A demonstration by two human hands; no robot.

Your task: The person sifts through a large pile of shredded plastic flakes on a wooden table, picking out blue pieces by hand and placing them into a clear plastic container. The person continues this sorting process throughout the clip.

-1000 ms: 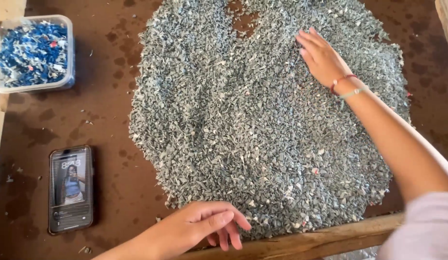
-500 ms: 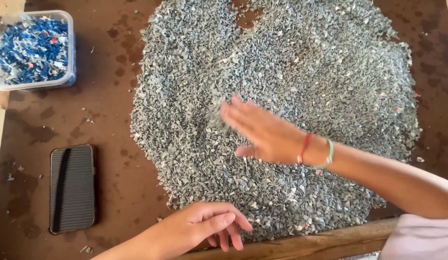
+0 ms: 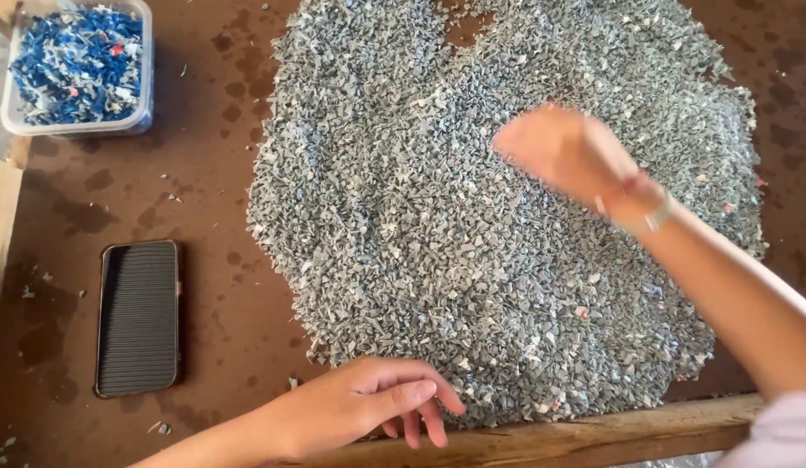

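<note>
A wide heap of grey chips (image 3: pixel 507 225) covers most of the brown table (image 3: pixel 212 260), from the far edge almost to the wooden rail (image 3: pixel 594 438) along the near side. The right hand (image 3: pixel 568 152) is over the far-right part of the heap, motion-blurred — it looks spread and holding nothing, though the blur keeps me from telling whether it touches the chips. The left hand (image 3: pixel 368 407) rests at the near edge of the heap, fingers loosely curled and tips on the table just beside the chips, gripping nothing.

The work in hand looks like sorting: a few reddish specks (image 3: pixel 581 312) lie scattered among the grey, and a clear tub (image 3: pixel 78 126) at the far left holds blue chips (image 3: pixel 78 61) with some red bits. A next pick would call for a fine fingertip pinch on a single odd-coloured piece. A phone (image 3: pixel 139 316) lies face down — left of the heap, well apart from both hands.
</note>
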